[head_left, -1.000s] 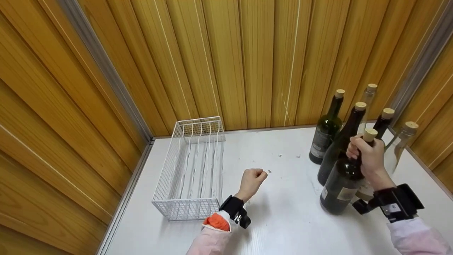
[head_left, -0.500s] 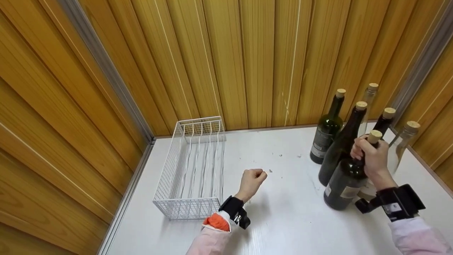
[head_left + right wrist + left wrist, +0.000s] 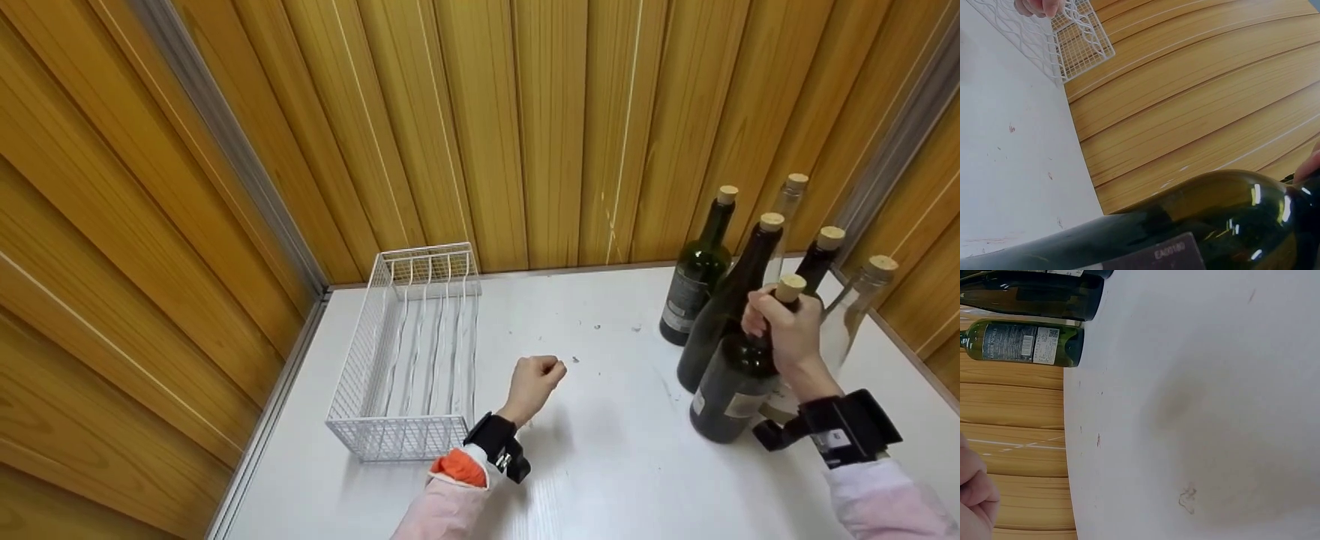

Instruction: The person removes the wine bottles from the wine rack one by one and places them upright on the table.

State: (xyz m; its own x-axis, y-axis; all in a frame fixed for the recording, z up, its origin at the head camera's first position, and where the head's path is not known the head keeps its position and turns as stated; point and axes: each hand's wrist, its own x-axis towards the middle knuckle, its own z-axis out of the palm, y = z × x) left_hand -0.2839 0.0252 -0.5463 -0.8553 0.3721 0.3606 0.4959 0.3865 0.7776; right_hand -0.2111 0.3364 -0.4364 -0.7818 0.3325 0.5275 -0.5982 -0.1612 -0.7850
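My right hand (image 3: 791,337) grips a dark, corked wine bottle (image 3: 731,397) round its neck, just below the cork. The bottle leans slightly; whether its base touches the table is hard to tell. Its dark green glass (image 3: 1224,208) fills the lower part of the right wrist view. My left hand (image 3: 532,388) holds nothing, its fingers curled in above the table near the wire rack (image 3: 409,439). Behind the gripped bottle stand a green wine bottle (image 3: 694,289), a taller dark bottle (image 3: 724,315) and several others, partly hidden by my right hand.
The white wire rack has wavy bars along its floor and stands at the table's left. Two clear corked bottles, one a clear bottle (image 3: 851,307) at the right edge, are in the group. Wood-panelled walls (image 3: 547,135) enclose the white table (image 3: 600,465).
Over the past second my right hand has shifted the gripped bottle slightly right and away from me, mostly in the first half. My left hand has stayed in place.
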